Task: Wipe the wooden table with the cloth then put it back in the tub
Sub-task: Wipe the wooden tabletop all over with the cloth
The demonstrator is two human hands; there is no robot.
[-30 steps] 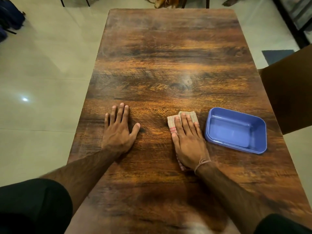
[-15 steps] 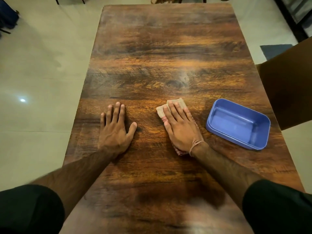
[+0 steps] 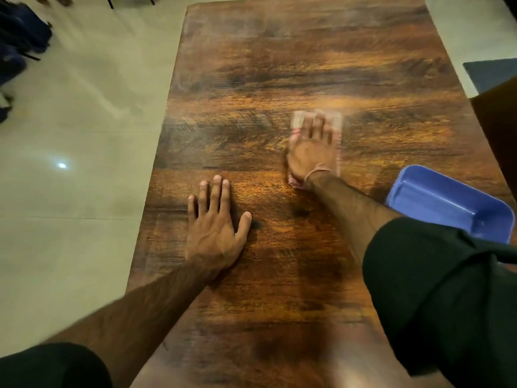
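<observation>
A long wooden table (image 3: 279,65) with dark grain runs away from me. My right hand (image 3: 312,149) lies flat with straight fingers on a pale folded cloth (image 3: 299,119), pressing it to the tabletop past the middle; the hand and cloth are blurred. Only the cloth's far edge and sides show around the hand. My left hand (image 3: 215,225) rests flat on the wood nearer to me, fingers spread, holding nothing. An empty blue plastic tub (image 3: 436,197) stands at the right edge, behind my right sleeve, which hides its near corner.
A brown chair back (image 3: 498,127) stands just off the table's right edge, with a dark mat (image 3: 492,74) on the floor beyond it. Pale tiled floor (image 3: 70,163) lies to the left, with dark bags (image 3: 19,43) at the far left.
My right hand has slid the cloth away from me, from beside the tub towards the table's middle. My left hand has stayed flat in place. The view has shifted forward.
</observation>
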